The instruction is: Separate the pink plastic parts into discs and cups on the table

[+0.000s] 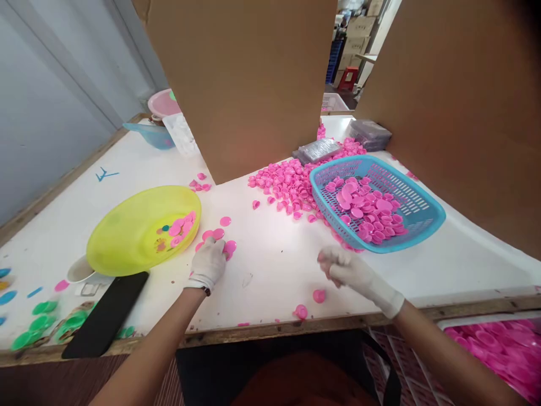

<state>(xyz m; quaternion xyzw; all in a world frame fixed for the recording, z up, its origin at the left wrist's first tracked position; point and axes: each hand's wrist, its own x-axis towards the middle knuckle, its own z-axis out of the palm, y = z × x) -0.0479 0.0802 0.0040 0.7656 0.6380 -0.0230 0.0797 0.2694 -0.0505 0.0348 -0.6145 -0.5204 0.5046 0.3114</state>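
Observation:
My left hand (208,264), in a white glove, rests on the table among flat pink discs (225,221). Its bent fingers close on the edge of a pink disc (230,247); the fingertips are partly covered. Over the table to the right, my gloved right hand (344,270) has its fingers curled together. Whether something small sits in them is hidden. Below it lie two loose pink pieces (301,312) near the front edge. A blue basket (422,225) with pink cup-shaped pieces (372,211) stands beyond the right hand.
Left of my left hand are a yellow basin (127,231) with discs, a black phone (107,316) and green pieces (42,324). A pink pile (287,183) lies behind, below cardboard panels (249,79). A tub of pink pieces (502,349) sits at lower right.

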